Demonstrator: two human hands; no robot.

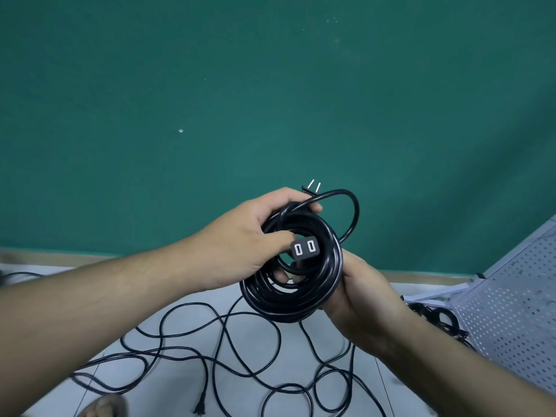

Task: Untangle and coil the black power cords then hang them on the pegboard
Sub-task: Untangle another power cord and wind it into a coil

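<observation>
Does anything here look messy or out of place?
Yes. One loop bulges wider than the rest of the coil that the left hand and right hand hold. Below, more black cords sprawl tangled across the floor.

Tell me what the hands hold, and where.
One coiled black power cord: the left hand grips its upper left side, thumb at the socket end; the right hand cups its lower right edge.

One camera sits on the person's head, looking forward and down, close over the left hand [237,248], the right hand [364,299] and the cord coil [288,308]. It faces the green wall [210,85], with floor [186,314] below and a pegboard [511,302] at the right.
</observation>
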